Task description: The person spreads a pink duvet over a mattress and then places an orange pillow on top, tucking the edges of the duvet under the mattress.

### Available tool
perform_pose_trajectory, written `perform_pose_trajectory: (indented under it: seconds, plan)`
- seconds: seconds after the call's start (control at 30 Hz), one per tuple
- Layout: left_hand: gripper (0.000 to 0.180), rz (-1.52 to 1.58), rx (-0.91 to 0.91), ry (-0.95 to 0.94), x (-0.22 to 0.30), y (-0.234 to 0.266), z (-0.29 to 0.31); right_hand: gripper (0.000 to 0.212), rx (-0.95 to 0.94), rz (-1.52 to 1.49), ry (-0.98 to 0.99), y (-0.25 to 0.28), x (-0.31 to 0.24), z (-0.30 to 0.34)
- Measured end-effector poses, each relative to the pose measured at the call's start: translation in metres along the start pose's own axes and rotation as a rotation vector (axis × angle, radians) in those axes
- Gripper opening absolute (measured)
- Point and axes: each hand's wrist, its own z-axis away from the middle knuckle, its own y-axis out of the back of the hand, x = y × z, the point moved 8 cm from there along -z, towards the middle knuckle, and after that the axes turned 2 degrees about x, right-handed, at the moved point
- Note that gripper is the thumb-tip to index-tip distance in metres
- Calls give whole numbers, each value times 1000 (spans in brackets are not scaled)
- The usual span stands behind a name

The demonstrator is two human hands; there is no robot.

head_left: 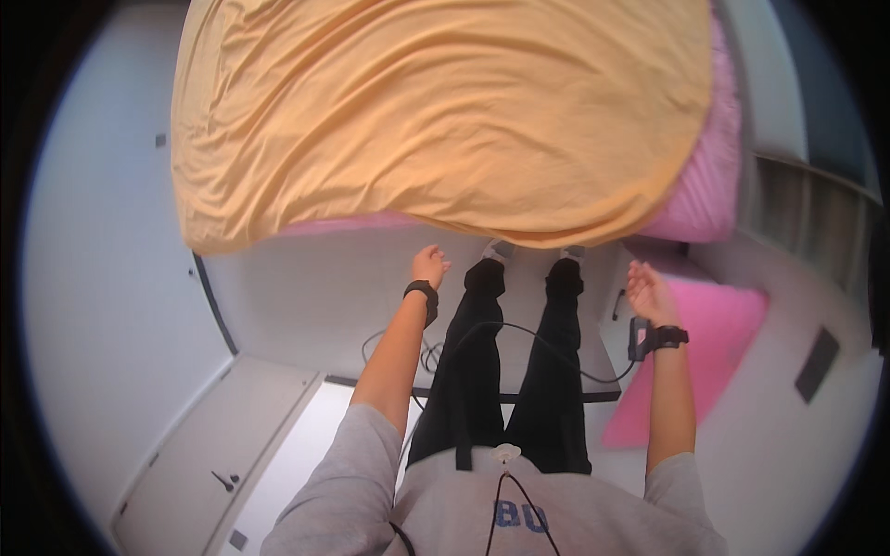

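A bed spread with a rumpled orange sheet fills the top of the head view. Pink bedding shows from under the sheet at the right side and along the near edge. My left hand hangs just short of the bed's near edge, fingers loosely bent and apart, with nothing in it. On the other side, my right hand is held palm inward with its fingers slightly curled, also holding nothing. It is beside a pink cushion-like piece. Neither hand touches the sheet.
A black cable runs from a small device on my right wrist across my legs in loose loops. A door with a dark handle is at the lower left. White walls stand on both sides; a small cabinet sits by the right wall.
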Motion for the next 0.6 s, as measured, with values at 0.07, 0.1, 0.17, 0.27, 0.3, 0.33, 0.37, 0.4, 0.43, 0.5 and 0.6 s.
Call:
perform_pose_trajectory:
  seconds: [0.07,0.1,0.17,0.27,0.3,0.33,0.37,0.4,0.43,0.5,0.6]
  plan:
    - [45,183,80,18,-4,-12,-26,20,147,74,-10,27,-21,-63]
    - [43,282,120,-43,-2,-14,-39,20,325,308,19,45,-31,-86]
    - [40,423,137,-95,-3,-21,-62,26,294,853,-62,56,-47,-116]
    - [38,554,302,-52,-7,-41,-80,43,62,970,82,21,-59,-122]
    - [39,572,327,-34,-13,-55,-85,43,36,905,48,48,-73,-130]
    - [40,581,363,-38,-14,-53,-90,46,-19,853,28,52,-66,-133]
    - [40,572,385,-48,-15,-47,-91,49,-102,844,5,52,-53,-136]
    - [36,555,366,1,-20,-50,-93,52,-176,840,-14,50,-44,-133]
    - [32,540,345,48,-22,-51,-92,54,-111,891,-98,58,-40,-131]
    - [27,444,367,18,-18,-46,-88,54,-97,795,-111,47,-40,-128]
    - [16,372,443,-31,-6,-51,-61,48,-47,686,-23,9,-47,-107]
